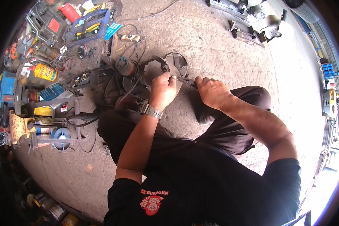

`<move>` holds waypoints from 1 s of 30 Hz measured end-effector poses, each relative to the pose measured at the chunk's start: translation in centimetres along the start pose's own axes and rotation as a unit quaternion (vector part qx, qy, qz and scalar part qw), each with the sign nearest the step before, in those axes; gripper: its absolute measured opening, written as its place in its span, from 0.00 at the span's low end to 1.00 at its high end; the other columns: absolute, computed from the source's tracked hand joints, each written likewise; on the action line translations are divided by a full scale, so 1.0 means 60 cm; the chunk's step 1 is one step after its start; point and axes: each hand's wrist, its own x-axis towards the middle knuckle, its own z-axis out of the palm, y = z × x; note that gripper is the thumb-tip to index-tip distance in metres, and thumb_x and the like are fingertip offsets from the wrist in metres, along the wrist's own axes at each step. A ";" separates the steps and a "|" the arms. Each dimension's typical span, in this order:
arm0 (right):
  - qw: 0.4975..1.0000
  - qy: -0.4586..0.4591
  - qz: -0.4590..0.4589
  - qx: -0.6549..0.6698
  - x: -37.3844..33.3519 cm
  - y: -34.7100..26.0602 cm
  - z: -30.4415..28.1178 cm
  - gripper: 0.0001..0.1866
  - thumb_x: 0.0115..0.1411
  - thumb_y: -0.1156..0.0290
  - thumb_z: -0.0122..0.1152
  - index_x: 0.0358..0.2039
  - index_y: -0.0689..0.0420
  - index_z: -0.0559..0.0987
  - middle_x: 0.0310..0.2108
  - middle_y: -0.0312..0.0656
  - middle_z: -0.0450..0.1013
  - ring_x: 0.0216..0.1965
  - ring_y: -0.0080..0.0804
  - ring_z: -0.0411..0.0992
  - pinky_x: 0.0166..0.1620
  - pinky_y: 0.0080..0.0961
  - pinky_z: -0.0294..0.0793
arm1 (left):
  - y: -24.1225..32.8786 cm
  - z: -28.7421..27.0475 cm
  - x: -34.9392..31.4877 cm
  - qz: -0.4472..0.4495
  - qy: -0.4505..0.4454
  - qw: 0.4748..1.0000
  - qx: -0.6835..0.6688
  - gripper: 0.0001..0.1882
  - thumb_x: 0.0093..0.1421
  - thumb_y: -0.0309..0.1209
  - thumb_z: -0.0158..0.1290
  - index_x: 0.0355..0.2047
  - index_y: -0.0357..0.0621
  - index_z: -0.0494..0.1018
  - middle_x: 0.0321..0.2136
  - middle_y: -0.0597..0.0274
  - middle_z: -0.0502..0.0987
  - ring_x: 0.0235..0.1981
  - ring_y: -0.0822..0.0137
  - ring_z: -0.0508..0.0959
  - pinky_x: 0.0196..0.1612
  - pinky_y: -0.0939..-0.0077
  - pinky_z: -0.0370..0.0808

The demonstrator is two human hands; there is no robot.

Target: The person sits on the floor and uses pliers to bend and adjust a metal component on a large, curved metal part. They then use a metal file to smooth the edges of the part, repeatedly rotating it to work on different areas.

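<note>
My left hand [162,90] is closed on the edge of a curved grey sheet-metal piece [152,70], shaped like a short wide tube. Thumb and fingers pinch its near rim. To its right, my right hand [213,92] wraps round one end of a slim dark tool [186,80], whose other end reaches the metal by my left fingers. What kind of tool it is I cannot make out. Just behind the piece, a round grey metal disc [179,62] lies on the floor.
I sit on the concrete floor [199,34], legs bent around the work. Close on the left stands a teal-grey cylindrical object [124,66] among cables. Farther left are a blue tool tray [87,28], a yellow container [45,71] and a metal frame [56,140]. Machinery [248,32] stands at the far right.
</note>
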 end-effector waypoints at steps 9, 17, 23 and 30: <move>0.705 -0.261 0.160 0.640 -0.024 -0.027 -0.038 0.17 0.70 0.62 0.58 0.52 0.60 0.71 0.25 0.42 0.71 0.21 0.31 0.73 0.24 0.31 0.77 | -0.011 -0.030 0.004 0.151 -0.024 0.985 -0.076 0.10 0.65 0.26 0.53 0.27 0.35 0.68 0.21 0.41 0.71 0.23 0.43 0.71 0.25 0.60 0.68; 0.489 -0.263 0.024 0.831 -0.029 -0.015 0.023 0.23 0.71 0.61 0.54 0.59 0.63 0.70 0.31 0.48 0.77 0.32 0.40 0.80 0.33 0.34 0.79 | -0.018 -0.033 0.013 0.140 -0.045 0.987 -0.070 0.09 0.68 0.25 0.52 0.31 0.32 0.70 0.22 0.54 0.70 0.25 0.75 0.71 0.29 0.70 0.69; 0.655 -0.176 0.046 0.734 -0.042 -0.003 0.060 0.18 0.71 0.71 0.54 0.59 0.60 0.68 0.40 0.43 0.80 0.38 0.28 0.79 0.39 0.24 0.77 | -0.046 -0.026 0.026 -0.017 -0.034 0.964 -0.265 0.09 0.71 0.29 0.51 0.33 0.38 0.73 0.26 0.76 0.69 0.28 0.83 0.64 0.30 0.82 0.63; 0.524 -0.038 0.230 0.819 -0.038 0.005 0.100 0.17 0.66 0.71 0.59 0.53 0.59 0.70 0.38 0.42 0.78 0.38 0.30 0.77 0.32 0.30 0.76 | -0.035 -0.015 0.024 -0.127 -0.010 0.928 -0.349 0.11 0.70 0.31 0.53 0.29 0.43 0.75 0.20 0.80 0.65 0.20 0.84 0.60 0.24 0.84 0.59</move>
